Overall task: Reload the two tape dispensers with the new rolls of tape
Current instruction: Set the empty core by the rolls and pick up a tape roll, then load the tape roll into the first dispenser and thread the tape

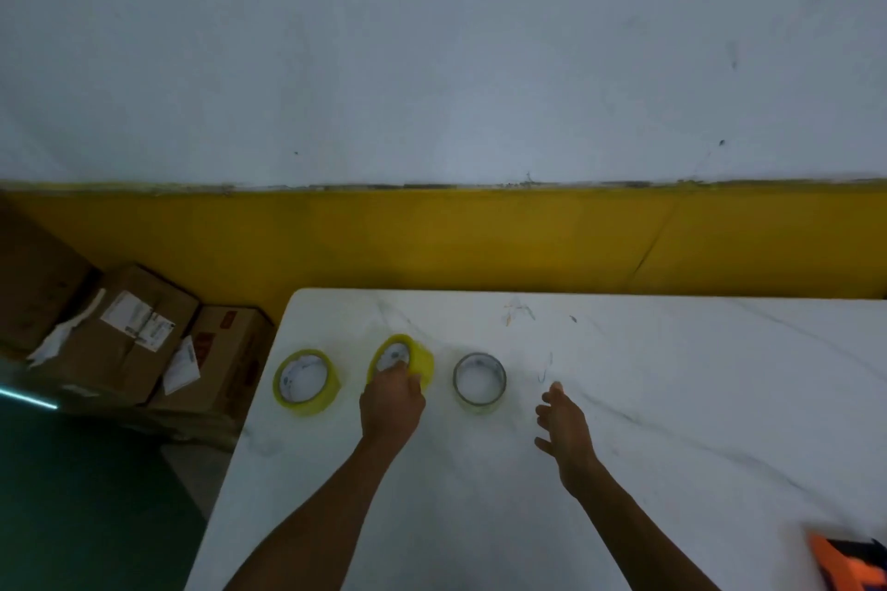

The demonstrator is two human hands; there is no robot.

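Note:
Three rolls of tape lie in a row on the white marble table (672, 398). A yellow roll (307, 381) lies flat at the left. The middle yellow roll (408, 357) is tilted up on its edge, with my left hand (391, 403) gripping its near rim. A thin, nearly clear roll (479, 380) lies flat to the right of it. My right hand (564, 422) hovers over the table right of that roll, fingers spread and holding nothing. An orange and black object (849, 564), perhaps a tape dispenser, shows at the bottom right corner, mostly cut off.
Cardboard boxes (129, 336) with labels are stacked on the floor left of the table. A yellow band (480, 240) runs along the base of the white wall behind the table. The table's left edge is close to the left roll.

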